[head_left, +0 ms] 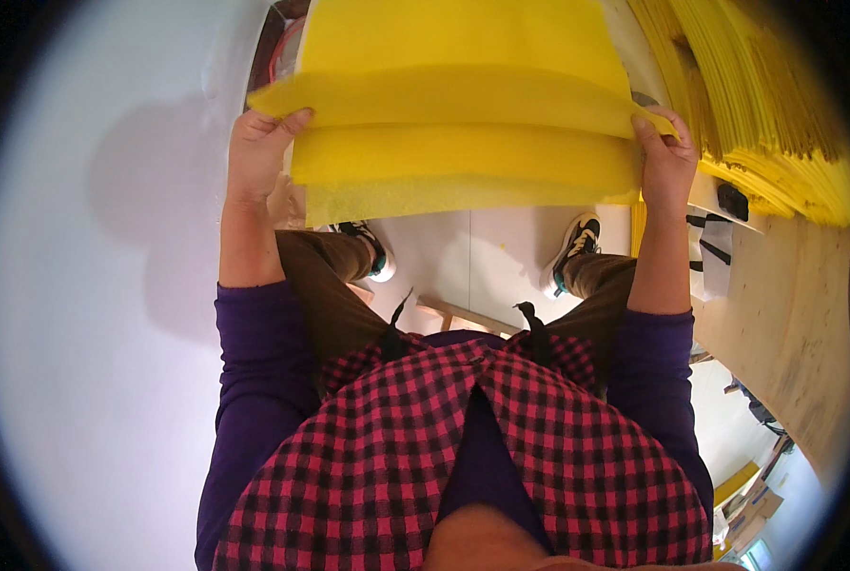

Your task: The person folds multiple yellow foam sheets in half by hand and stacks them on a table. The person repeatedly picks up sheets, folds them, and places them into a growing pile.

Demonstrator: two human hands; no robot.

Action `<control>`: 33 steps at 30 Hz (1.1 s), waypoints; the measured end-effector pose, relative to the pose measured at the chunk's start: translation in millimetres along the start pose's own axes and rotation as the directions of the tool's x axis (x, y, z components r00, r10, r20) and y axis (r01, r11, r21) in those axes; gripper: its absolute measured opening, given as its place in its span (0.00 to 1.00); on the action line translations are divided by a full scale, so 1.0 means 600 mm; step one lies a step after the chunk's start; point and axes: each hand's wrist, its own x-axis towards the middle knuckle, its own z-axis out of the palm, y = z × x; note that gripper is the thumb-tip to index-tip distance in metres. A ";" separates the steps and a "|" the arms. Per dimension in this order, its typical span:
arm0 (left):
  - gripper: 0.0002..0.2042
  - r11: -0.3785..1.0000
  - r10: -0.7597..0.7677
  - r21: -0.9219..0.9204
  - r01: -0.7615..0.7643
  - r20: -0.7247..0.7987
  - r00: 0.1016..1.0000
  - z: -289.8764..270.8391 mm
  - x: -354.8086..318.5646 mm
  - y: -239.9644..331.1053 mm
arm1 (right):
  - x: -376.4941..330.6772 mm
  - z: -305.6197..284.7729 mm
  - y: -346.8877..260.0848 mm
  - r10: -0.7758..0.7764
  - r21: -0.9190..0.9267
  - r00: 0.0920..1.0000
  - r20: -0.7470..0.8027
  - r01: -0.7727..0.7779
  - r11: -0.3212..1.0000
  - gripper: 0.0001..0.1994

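Note:
A thin yellow fabric sheet [463, 98] is stretched across in front of me, its near part folded or lifted into a band. My left hand [261, 147] pinches the sheet's left corner between thumb and fingers. On the opposite side, my right hand [667, 152] grips the right corner the same way. Below the raised band lies more yellow fabric [463, 160], its thin lower edge hanging toward my knees. The surface beneath the fabric is mostly covered.
Tall stacks of folded yellow fabric [777, 105] stand at the right, by a wooden board [777, 295]. A white wall [92, 314] runs along my left. My shoes [573, 252] rest on the pale floor [463, 252], with a wooden piece [458, 316] under me.

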 end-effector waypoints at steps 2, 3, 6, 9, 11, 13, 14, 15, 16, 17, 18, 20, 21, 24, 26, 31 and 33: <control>0.10 0.994 -0.038 -0.102 0.035 -0.023 0.999 0.002 0.001 -0.001 | 0.001 0.004 0.002 0.033 0.046 0.999 -0.019 -0.033 0.998 0.09; 0.11 0.991 -0.053 -0.122 0.049 -0.028 0.998 0.004 0.001 -0.001 | 0.003 0.005 0.001 0.040 0.091 0.999 -0.017 -0.038 0.995 0.10; 0.11 0.983 -0.090 -0.166 0.078 -0.064 0.994 0.012 -0.002 0.000 | 0.005 0.009 -0.005 0.031 0.050 1.000 -0.003 -0.031 0.998 0.15; 0.12 0.981 -0.080 -0.184 0.065 -0.073 0.994 0.019 -0.004 0.001 | 0.001 -0.003 -0.023 0.031 0.004 0.991 0.132 -0.032 0.999 0.21; 0.12 0.973 -0.103 -0.218 0.080 -0.097 0.990 0.021 -0.005 0.002 | -0.002 -0.016 -0.033 0.090 -0.080 0.974 0.207 -0.074 0.994 0.23; 0.12 0.968 -0.077 -0.243 0.056 -0.080 0.994 0.023 -0.009 0.001 | -0.003 -0.025 -0.036 0.133 -0.128 0.958 0.256 -0.103 0.986 0.24; 0.11 0.963 -0.080 -0.264 0.056 -0.082 0.993 0.023 -0.010 0.000 | -0.003 -0.026 -0.034 0.148 -0.136 0.952 0.266 -0.115 0.984 0.23; 0.11 0.964 -0.081 -0.261 0.058 -0.079 0.994 0.023 -0.009 -0.002 | -0.003 -0.027 -0.031 0.159 -0.135 0.945 0.287 -0.124 0.983 0.22; 0.11 0.964 -0.083 -0.258 0.060 -0.077 0.994 0.021 -0.010 -0.003 | -0.003 -0.027 -0.027 0.201 -0.159 0.947 0.252 -0.165 0.973 0.21; 0.11 0.958 -0.076 -0.282 0.055 -0.064 0.995 0.019 -0.010 -0.005 | -0.003 -0.025 -0.023 0.240 -0.174 0.944 0.227 -0.204 0.963 0.19; 0.11 0.962 -0.078 -0.265 0.059 -0.061 0.995 0.018 -0.010 -0.007 | -0.004 -0.024 -0.020 0.312 -0.183 0.934 0.174 -0.280 0.942 0.18; 0.11 0.959 -0.111 -0.268 0.087 -0.073 0.991 0.016 -0.011 -0.009 | -0.007 -0.018 -0.017 0.250 -0.146 0.959 0.134 -0.230 0.962 0.16; 0.13 0.966 -0.055 -0.255 0.047 -0.023 0.998 0.016 -0.013 -0.009 | -0.009 -0.014 -0.015 0.243 -0.092 0.963 0.115 -0.233 0.968 0.15; 0.20 0.981 -0.003 -0.193 0.008 0.027 1.000 0.022 -0.022 -0.008 | -0.012 -0.006 -0.019 0.206 -0.125 0.961 0.186 -0.185 0.975 0.17; 0.27 0.978 0.100 -0.190 -0.081 0.090 0.991 0.026 -0.025 -0.005 | -0.013 -0.004 -0.022 0.134 -0.094 0.954 0.269 -0.112 0.989 0.21; 0.31 0.970 0.160 -0.204 -0.135 0.116 0.980 0.034 -0.015 0.000 | -0.010 0.002 -0.022 0.188 0.123 0.929 0.318 -0.237 0.964 0.32; 0.30 0.971 0.160 -0.195 -0.138 0.104 0.982 0.038 -0.011 -0.002 | -0.017 0.002 -0.022 0.083 -0.006 0.923 0.376 -0.087 0.996 0.28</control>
